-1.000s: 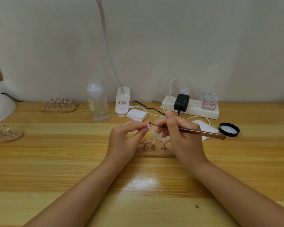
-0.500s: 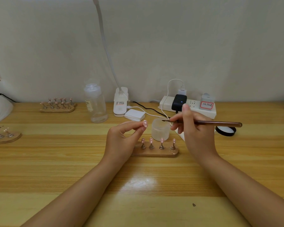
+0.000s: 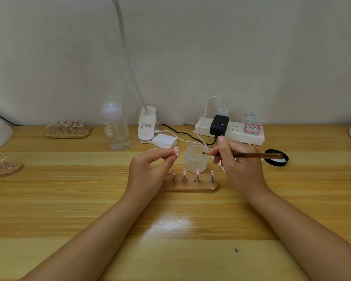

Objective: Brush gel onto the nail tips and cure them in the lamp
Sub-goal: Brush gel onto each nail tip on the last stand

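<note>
We see the left hand (image 3: 148, 173) raised just above the wooden table (image 3: 69, 199), its thumb and forefinger curled together and pinching a pink nail tip (image 3: 176, 151) with white dots, held up in the air to the left of the frosted gel jar (image 3: 196, 158). The right hand (image 3: 238, 165) grips a brown-handled brush (image 3: 251, 155) like a pen, fingers curled round the shaft, forefinger stretched along the top; the brush lies nearly level, its dark tip at the jar's open mouth, though we cannot tell whether it touches the gel. Just in front of the jar sits a wooden holder (image 3: 188, 186) with four little metal stands, each carrying a pink nail tip, and the left hand covers the holder's left end. To the right of the jar lies the black jar lid (image 3: 277, 158), partly crossed by the brush handle. Further back we have a clear plastic bottle (image 3: 116, 126), a white clip lamp base (image 3: 147, 124) with its gooseneck rising out of frame, a small white block (image 3: 164, 140), and a white power strip (image 3: 229, 130) carrying a black adapter (image 3: 218, 122) with a blue light. Two more wooden racks of nail tips sit off to the left, one by the wall (image 3: 68, 129), one at the table edge (image 3: 2, 167).
</note>
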`<state>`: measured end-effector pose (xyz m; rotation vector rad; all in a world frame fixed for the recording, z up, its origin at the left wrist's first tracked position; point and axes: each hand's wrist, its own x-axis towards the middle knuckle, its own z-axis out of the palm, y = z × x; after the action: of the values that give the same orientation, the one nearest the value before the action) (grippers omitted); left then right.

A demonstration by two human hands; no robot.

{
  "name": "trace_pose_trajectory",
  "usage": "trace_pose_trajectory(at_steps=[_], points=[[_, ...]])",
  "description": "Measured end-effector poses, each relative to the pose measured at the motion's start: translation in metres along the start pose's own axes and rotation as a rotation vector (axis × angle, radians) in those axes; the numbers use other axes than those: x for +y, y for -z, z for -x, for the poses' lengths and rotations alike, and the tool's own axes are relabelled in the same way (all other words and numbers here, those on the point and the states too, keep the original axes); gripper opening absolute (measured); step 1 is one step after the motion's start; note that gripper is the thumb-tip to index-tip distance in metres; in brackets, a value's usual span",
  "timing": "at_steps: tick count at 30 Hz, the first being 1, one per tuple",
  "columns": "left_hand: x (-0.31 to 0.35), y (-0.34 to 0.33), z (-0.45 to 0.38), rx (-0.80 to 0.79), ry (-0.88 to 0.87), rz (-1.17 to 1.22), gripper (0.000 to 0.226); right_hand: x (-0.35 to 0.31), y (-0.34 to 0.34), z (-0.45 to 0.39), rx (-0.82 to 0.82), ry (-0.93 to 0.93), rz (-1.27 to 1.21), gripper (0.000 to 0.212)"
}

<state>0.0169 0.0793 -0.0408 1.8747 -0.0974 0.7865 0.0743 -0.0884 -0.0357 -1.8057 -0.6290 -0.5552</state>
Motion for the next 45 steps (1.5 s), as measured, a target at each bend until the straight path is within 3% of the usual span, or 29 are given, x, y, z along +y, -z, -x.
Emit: trace_pose_trajectory(at_steps=[8,18,34,45], points=[[0.0,-0.001,-0.001,-0.016,0.014,-0.005,0.026,-0.011,-0.001,0.0,0.122,-0.04,-0.192,0.036],[0.001,0.001,0.001,-0.057,0.016,-0.007,0.027,-0.025,-0.02,0.009,-0.075,0.059,-0.202,0.027],[0.003,0.001,0.001,-0.036,0.058,0.004,0.028,-0.027,-0.018,0.016,-0.018,-0.042,-0.322,0.04],[0.004,0.002,0.001,-0.047,0.056,-0.017,0.026,-0.031,-0.029,0.009,-0.057,-0.028,-0.279,0.036]])
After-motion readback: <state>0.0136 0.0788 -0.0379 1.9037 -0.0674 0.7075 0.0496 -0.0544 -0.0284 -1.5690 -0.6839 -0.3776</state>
